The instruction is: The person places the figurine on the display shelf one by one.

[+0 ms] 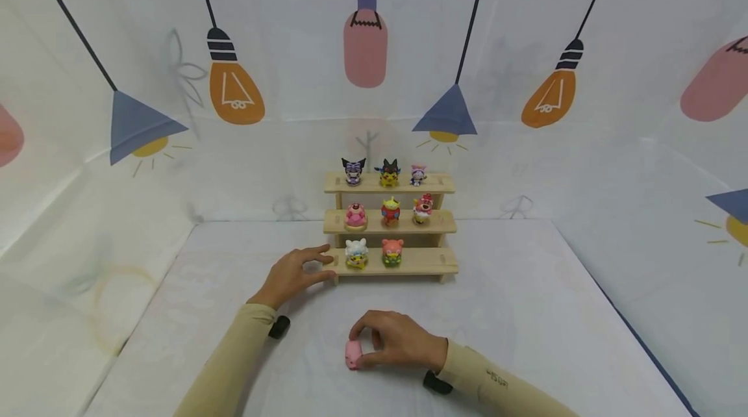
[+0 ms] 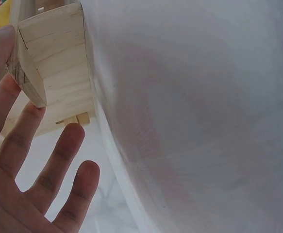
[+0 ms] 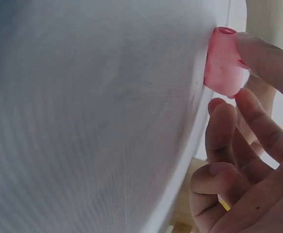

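Between the thumb and index finger of my right hand (image 1: 403, 342) is a small pink pig figurine (image 1: 353, 354), which touches the white tabletop. In the right wrist view, the pink figurine (image 3: 224, 65) shows a smooth, rounded body, and the other fingers curl beside it. My left hand (image 1: 297, 274) pinches the left end of the lowest step of a wooden display shelf (image 1: 426, 261). The left wrist view has the thumb and fingertips on opposite sides of the board's end (image 2: 29, 77). A white-hooded figurine (image 1: 356, 253) and a pink-and-green figurine (image 1: 392, 252) stand on that step.
Several figurines stand on the upper steps, among them a pink one (image 1: 355, 216), a red one (image 1: 390, 212) and a dark-eared yellow one (image 1: 389, 173). Behind the shelf hangs a white backdrop (image 1: 292, 164) with printed lamps. The white tabletop (image 1: 514, 313) extends around the hands.
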The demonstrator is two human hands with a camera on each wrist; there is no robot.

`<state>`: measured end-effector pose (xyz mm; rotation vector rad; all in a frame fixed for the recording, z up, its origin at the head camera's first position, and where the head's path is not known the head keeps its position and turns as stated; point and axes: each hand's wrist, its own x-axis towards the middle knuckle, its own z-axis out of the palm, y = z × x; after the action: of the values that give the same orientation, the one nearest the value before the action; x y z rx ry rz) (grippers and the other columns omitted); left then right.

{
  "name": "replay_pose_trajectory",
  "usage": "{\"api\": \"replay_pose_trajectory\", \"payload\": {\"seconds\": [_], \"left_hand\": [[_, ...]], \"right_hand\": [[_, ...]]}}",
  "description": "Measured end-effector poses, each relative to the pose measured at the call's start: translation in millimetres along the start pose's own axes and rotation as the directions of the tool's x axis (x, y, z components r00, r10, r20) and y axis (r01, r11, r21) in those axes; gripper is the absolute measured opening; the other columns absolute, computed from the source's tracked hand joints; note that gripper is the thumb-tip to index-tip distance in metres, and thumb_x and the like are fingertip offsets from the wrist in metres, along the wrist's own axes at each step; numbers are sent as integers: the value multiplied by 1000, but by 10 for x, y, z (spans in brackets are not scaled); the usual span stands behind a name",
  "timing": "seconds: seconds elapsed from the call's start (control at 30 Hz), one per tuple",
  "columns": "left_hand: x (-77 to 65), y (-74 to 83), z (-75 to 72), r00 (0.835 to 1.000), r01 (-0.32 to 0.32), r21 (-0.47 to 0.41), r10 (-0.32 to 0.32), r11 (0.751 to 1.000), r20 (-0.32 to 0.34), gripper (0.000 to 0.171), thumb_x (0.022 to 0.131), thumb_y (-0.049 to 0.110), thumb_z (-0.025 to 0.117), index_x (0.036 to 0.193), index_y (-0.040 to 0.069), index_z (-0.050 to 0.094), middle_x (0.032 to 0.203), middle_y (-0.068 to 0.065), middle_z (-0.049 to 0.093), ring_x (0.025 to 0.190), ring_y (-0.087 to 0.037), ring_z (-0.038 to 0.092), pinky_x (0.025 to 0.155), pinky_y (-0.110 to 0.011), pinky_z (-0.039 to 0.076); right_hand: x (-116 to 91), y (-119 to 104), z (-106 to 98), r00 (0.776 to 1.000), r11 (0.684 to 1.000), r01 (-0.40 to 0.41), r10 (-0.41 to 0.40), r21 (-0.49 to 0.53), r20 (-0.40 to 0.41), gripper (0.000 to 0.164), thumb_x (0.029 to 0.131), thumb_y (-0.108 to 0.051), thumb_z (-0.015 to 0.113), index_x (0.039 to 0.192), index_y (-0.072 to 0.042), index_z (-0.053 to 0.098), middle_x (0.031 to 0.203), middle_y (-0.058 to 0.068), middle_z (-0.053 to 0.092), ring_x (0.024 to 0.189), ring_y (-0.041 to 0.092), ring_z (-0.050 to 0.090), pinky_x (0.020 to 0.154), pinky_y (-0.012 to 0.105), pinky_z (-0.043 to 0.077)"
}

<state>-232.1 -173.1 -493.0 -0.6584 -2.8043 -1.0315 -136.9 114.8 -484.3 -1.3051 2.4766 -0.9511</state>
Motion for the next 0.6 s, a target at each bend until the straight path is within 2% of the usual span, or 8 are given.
{"api": "replay_pose_trajectory", "payload": {"seconds": [0.6], "left_hand": [[-5,12,-3,1000,3,-6,-2,1000,4,42,84,54,78,117,29,77,142,10,59,133,-24,54,104,-54,46]], "right_hand": [[18,67,36,1000,1000,-6,5,20,27,34,88,-44,79,115,-28,66,95,-15,65,70,-5,53,62,12,45]]}}
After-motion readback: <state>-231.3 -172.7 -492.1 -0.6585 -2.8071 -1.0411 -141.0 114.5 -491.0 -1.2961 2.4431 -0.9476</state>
